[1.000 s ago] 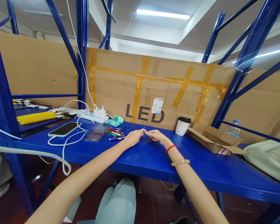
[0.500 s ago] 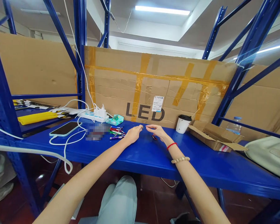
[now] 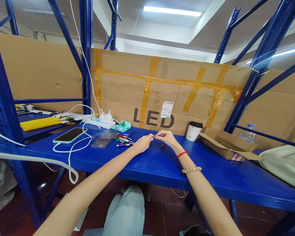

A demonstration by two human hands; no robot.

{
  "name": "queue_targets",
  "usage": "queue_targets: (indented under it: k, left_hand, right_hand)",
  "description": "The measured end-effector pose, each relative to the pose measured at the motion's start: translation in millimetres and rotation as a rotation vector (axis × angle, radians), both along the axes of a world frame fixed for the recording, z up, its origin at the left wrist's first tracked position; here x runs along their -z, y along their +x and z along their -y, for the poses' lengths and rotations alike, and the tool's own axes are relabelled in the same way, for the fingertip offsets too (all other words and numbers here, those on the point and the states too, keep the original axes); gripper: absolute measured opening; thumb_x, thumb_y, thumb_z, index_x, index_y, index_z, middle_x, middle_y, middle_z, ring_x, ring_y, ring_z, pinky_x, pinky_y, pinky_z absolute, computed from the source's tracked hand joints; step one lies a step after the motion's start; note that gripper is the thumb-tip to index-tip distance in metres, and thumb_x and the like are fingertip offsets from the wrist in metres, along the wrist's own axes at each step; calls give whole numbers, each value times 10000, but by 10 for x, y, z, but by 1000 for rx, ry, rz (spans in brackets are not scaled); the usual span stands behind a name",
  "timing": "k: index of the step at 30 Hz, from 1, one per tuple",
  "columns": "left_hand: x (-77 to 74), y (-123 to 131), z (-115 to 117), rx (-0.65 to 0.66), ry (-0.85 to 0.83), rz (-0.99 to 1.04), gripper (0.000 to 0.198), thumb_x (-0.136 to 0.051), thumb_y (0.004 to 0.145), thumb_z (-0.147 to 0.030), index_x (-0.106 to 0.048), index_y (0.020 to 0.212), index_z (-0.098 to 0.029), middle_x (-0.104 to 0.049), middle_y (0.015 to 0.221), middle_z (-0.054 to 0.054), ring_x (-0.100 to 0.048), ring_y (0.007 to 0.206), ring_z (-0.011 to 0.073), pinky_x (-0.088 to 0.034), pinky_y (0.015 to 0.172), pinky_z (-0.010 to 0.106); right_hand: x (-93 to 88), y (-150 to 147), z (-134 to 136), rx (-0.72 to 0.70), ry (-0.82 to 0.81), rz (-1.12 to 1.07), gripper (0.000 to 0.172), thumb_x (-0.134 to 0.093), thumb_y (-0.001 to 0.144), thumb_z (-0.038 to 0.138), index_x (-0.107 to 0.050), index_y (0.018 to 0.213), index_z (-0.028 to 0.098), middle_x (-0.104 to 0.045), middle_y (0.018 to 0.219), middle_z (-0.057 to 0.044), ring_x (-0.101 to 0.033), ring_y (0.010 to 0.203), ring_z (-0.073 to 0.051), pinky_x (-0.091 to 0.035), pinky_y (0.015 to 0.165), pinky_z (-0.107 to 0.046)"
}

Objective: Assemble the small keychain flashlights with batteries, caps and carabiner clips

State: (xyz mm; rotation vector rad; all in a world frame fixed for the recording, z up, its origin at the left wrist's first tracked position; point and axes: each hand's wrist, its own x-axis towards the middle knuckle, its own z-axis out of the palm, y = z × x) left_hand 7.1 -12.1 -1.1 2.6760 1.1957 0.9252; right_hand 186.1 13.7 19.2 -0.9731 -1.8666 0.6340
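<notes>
My left hand is closed around a small dark, metallic-looking piece, most of it hidden by the fingers. At its tip, my right hand pinches with thumb and forefinger, and the two hands nearly meet there. What exactly lies in the right pinch is too small to make out. Below the right hand a small red piece with a dark part lies on the blue table. Left of my left hand is a loose group of slim, shiny tubes in red, green, purple and blue.
A phone on a white cable lies at the left, near a power strip and a green packet. A lidded paper cup and an open cardboard box stand right. Taped cardboard backs the table.
My right hand has come in to the left, its fingertips closing at the small piece in my left hand. The left hand has barely shifted.
</notes>
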Motion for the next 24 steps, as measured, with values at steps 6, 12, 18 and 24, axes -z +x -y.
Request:
queue_targets:
  k: [6,12,18,24]
  left_hand:
    - [35,-30,-3,21,17,-59,207,-296,918,-249,-472,997,-174,-628,1010,93,-601,931,208,-469,745,298]
    - [43,-25,26,21,71,-123,201,-313,908,-212,-472,1024,-168,-617,1034,98,-587,959,193,-466,784,294]
    - [48,4,27,28,107,-181,219,-343,894,-190,-494,1050,-156,-620,1028,109,-581,969,207,-456,831,325]
    - [2,10,84,-21,101,-161,231,-308,907,-200,-473,1060,-149,-614,1053,118,-591,960,218,-482,768,308]
  right_hand:
    - [-16,-21,54,-4,-1,75,352,-706,521,472,-670,611,134,-626,707,-58,-495,588,-108,-371,512,-230]
    - [0,14,92,-4,-101,155,390,-656,576,495,-677,663,116,-552,517,-1,-350,402,-50,-266,391,-214]
    - [36,62,44,-11,-156,179,414,-694,520,503,-685,663,115,-543,505,5,-339,395,-41,-257,378,-203]
    - [52,47,14,0,-175,168,469,-652,571,559,-690,730,119,-451,444,37,-290,394,-38,-235,388,-203]
